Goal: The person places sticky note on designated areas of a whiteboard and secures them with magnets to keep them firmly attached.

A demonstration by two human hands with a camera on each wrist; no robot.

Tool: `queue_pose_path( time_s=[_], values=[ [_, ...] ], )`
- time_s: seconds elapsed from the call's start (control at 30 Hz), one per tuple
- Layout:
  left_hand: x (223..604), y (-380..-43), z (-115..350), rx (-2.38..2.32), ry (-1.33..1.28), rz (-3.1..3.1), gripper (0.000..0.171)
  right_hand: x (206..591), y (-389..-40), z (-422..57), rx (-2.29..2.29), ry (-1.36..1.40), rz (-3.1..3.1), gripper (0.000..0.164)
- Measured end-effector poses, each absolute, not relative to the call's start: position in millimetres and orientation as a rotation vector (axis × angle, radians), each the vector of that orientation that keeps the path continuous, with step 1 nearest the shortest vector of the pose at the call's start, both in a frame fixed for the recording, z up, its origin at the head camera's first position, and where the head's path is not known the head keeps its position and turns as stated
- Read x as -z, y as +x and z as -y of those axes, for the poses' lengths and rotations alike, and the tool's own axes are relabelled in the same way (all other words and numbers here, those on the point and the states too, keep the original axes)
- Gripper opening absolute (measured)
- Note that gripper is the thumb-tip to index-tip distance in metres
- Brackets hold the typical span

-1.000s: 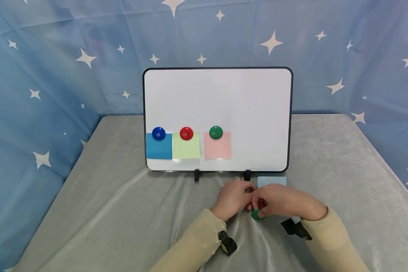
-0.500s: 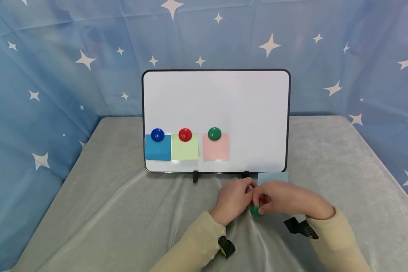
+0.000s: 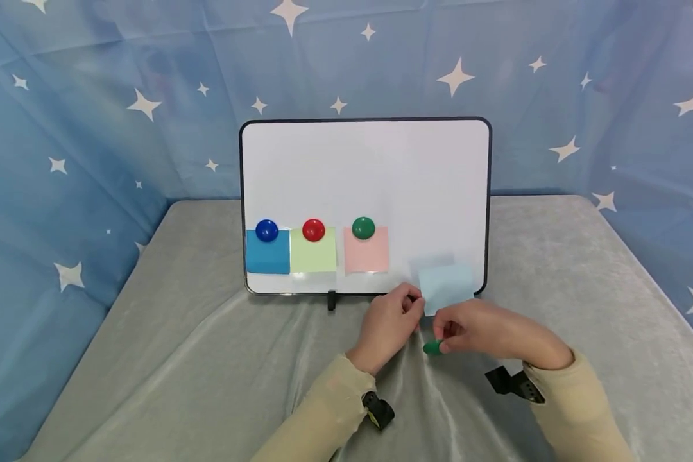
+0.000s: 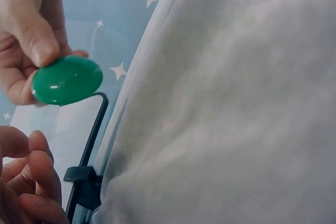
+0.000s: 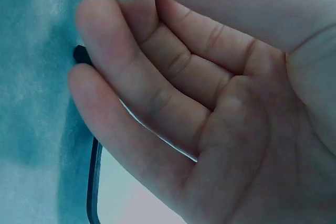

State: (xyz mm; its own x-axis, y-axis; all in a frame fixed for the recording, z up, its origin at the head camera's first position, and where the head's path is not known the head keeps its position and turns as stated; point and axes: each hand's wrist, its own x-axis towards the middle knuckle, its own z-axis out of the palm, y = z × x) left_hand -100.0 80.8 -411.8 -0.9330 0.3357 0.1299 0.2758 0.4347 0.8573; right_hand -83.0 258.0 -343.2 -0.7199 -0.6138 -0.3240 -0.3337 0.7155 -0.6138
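My left hand (image 3: pixel 385 330) pinches a light blue sticky note (image 3: pixel 447 289) near its lower left edge. The note overlaps the lower right part of the whiteboard (image 3: pixel 433 179) in the head view. Just right of that hand, my right hand (image 3: pixel 482 328) holds a round green magnet (image 3: pixel 432 348) between thumb and fingers, below the note. In the left wrist view the green magnet (image 4: pixel 67 80) shows its domed face. Only its lower edge appears in the right wrist view, above the curled fingers (image 5: pixel 107 35).
On the board's lower left, a blue magnet (image 3: pixel 267 230) sits over a blue note (image 3: pixel 268 253), a red magnet (image 3: pixel 314 230) over a light green note (image 3: pixel 313 253), and another green magnet (image 3: pixel 363 228) over a pink note (image 3: pixel 366 253). A black stand foot (image 3: pixel 332 300) supports the board on grey cloth (image 3: pixel 179 359).
The light blue note has risen and shifted slightly left, from below the board to in front of its lower right. My left hand moved up with it. The green magnet in my right hand has tilted edge-on.
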Motion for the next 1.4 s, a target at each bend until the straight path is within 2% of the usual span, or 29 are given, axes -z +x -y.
queue_pose_path(
  time_s=[0.2,0.9,1.4],
  values=[
    [406.1,-106.8,-72.2,-1.563,0.482,-2.632,0.013,343.3,-84.3,-256.4,0.714,-0.736,-2.438,0.010],
    [381.4,-135.5,-73.2,-1.511,0.503,-2.919,0.013,340.3,-86.5,-261.0,0.730,-0.633,-2.557,0.008],
    [384.5,-147.1,-75.4,-1.478,0.392,-2.969,0.013,344.5,-95.3,-264.0,0.882,-0.553,-2.706,0.008]
  ],
)
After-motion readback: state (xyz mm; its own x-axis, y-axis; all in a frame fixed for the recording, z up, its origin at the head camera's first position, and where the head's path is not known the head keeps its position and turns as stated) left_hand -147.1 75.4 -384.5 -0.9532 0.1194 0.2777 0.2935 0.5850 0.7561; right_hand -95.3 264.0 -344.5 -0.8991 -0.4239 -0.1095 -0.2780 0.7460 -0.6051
